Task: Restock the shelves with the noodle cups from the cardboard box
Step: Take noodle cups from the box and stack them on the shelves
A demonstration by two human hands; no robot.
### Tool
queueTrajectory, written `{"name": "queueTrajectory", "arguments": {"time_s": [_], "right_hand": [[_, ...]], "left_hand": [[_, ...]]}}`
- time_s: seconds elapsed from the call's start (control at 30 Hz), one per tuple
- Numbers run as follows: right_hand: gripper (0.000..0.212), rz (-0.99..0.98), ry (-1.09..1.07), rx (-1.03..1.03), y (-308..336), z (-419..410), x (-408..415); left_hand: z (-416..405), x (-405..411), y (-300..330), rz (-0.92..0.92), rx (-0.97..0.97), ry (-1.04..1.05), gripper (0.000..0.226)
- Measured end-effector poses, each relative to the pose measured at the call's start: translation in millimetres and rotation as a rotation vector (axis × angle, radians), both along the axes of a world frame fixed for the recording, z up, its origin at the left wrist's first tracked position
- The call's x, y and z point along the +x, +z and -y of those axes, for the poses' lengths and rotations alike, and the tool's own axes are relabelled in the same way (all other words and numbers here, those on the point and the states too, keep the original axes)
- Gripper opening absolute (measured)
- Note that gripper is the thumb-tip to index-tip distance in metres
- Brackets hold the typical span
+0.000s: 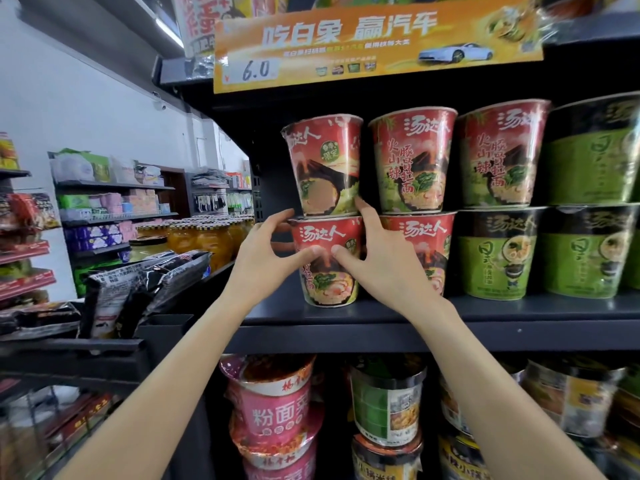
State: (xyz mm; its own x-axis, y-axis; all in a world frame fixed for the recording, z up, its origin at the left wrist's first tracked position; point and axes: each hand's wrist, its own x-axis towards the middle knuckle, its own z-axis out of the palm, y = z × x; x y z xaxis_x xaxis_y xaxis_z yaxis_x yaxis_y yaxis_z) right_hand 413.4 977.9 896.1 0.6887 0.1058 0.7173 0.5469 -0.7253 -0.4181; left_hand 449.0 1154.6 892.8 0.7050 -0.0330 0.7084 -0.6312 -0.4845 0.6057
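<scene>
Two red noodle cups stand stacked at the left end of the dark shelf point(346, 308). The lower red cup point(329, 282) sits on the shelf board, and the upper red cup point(323, 168) rests on its lid. My left hand point(268, 258) grips the lower cup from its left side, thumb on the front. My right hand point(379, 261) grips the same cup from the right, thumb on the front, fingertips reaching the base of the upper cup. More red cups point(412, 161) stand stacked to the right. The cardboard box is out of view.
Green noodle cups point(498, 254) fill the shelf's right part. An orange price banner point(377, 43) hangs above. Pink and green cups point(277, 407) sit on the shelf below. Black snack bags point(138, 282) lie on a rack to the left, jars point(207, 237) behind them.
</scene>
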Motion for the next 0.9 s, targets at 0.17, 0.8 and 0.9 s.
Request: {"name": "queueTrajectory", "arguments": {"time_s": [0.17,0.8,0.9], "right_hand": [[0.076,0.003,0.027,0.032,-2,0,5],[0.055,0.03,0.158,0.126,29,-22,7],[0.06,0.169,0.097,0.051,20,-22,-4]], "left_hand": [[1,-1,2,0.02,0.036,0.035,0.075],[29,-3,58,0.081,-0.171,-0.049,0.046],[22,2,62,-0.028,-0.234,-0.136,0.054]]}}
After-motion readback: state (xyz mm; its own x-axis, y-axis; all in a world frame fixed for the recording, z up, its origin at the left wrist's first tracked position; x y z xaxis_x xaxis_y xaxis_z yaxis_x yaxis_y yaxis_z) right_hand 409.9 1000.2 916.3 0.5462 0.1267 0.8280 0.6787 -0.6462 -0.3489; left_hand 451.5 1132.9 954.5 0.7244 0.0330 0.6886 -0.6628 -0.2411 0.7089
